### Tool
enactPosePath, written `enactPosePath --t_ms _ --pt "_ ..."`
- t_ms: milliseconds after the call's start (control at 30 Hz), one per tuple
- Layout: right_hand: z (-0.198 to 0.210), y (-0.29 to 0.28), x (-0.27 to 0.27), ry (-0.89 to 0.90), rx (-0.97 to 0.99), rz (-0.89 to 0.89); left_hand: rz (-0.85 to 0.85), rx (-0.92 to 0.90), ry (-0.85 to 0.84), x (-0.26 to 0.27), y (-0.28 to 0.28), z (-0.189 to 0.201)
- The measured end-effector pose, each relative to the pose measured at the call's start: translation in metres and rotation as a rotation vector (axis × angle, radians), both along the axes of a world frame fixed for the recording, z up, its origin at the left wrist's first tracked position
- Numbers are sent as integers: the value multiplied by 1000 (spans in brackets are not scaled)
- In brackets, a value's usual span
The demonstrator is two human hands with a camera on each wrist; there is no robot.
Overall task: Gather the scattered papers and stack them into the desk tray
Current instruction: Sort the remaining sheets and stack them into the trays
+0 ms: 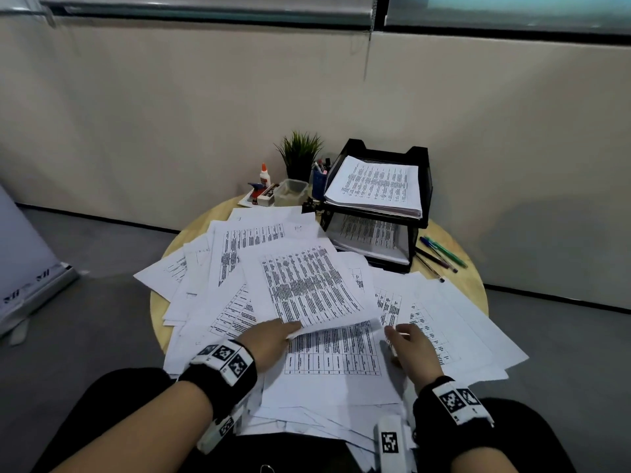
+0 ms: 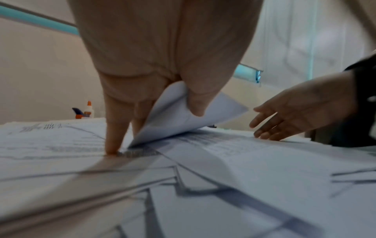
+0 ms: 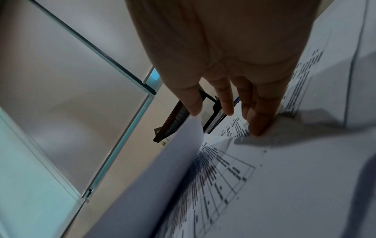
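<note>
While its long axis runs away toward the desk tray (image 1: 415, 155), the top sheet (image 1: 307, 285) is pinched at its near corner by the left hand (image 1: 268, 341); the right hand (image 1: 411, 346) rests beside it, grip apart, fingers straight.

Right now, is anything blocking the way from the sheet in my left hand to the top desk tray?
Nothing visible. The left hand pinches the sheet at its near edge; between it and the desk tray lie only flat loose papers. The top tray already holds a stack.

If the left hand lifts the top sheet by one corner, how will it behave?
The sheet will probably flop: its corner already curls where the left hand pinches it. It looks light. It may slide off the loose papers beneath.
</note>
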State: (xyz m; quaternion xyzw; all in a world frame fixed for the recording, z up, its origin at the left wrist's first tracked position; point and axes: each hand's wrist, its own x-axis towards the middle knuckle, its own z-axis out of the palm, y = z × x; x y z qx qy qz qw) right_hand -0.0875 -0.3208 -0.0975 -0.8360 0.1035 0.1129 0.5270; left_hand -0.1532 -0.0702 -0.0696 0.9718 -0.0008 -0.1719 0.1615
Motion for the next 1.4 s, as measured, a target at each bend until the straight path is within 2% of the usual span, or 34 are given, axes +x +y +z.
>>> enactPosePath --t_ms 100,200,300,367,400,433,500,567,600,633,667,733,767,833,1000,1133,1267,1400 --pt "-2 -2 6 -22 -6 -10 -71 -103 51 -15 0 7" --pt "-7 -4 9 11 109 -76 -159 -180 91 -22 -7 15" --pt "-6 -13 11 76 268 -180 -217 -103 176 -25 -16 15" --pt "-4 -18 9 95 251 -145 -262 -1 242 -24 -14 10" --pt "-1 -17 6 87 186 -92 -270 -15 273 -24 -11 10" --pt "-1 -17 4 65 125 -27 -249 -105 298 -24 -7 12" --pt "0 -15 -1 6 -9 20 -108 -403 264 -24 0 17" --pt "3 -12 -7 -85 -81 11 182 -622 32 -19 9 16" --pt "6 -12 -9 -106 -92 0 357 -604 -91 -15 15 11" --pt "10 -10 -12 -122 -107 -3 503 -493 -172 -11 22 4" --pt "10 -9 -13 -125 -120 17 599 -350 -177 -9 29 -3" --pt "11 -5 -14 -96 -89 63 640 -103 0 -9 39 -17" --pt "15 -1 -16 -87 -80 87 621 -45 69 -10 41 -22" --pt "15 4 -19 -68 -90 120 563 -27 107 -12 40 -26" --pt "8 16 -19 10 42 34 481 0 75 -10 27 -26" --pt "-7 18 -9 22 -43 37 425 -19 19 -9 29 -34" --pt "10 -2 -7 18 -76 -77 525 -81 -78 -4 48 -39" --pt "15 -31 0 31 -223 -100 699 -26 -42 -2 67 -42"
